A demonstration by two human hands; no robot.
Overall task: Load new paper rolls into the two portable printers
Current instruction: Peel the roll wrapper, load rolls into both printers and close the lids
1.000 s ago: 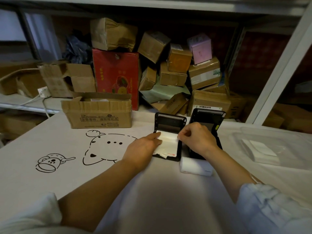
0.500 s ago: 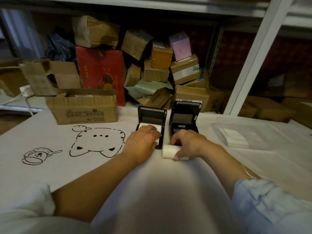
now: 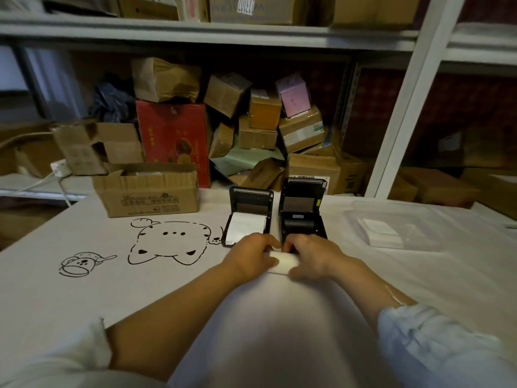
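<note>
White table [image 3: 98, 275] below box-filled shelves | paper roll [image 3: 283, 263] clasped between left hand [image 3: 249, 257] and right hand [image 3: 313, 257] | fingers curled closed around it.

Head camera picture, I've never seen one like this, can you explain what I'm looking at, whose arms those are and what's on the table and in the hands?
There is no machine here. The picture comes from a wide-angle camera worn on a person's head, looking forward and down, so the two bare arms are the wearer's own.

The left hand and right hand together grip a white paper roll low over the white table cover, which has cartoon drawings on it.

Just beyond stand two black portable printers with lids open. The left printer already shows white paper inside; the right printer shows a dark bay with no paper.

To the left sits an open cardboard box, to the right a clear plastic tray with white paper. Shelves of boxes fill the background.
</note>
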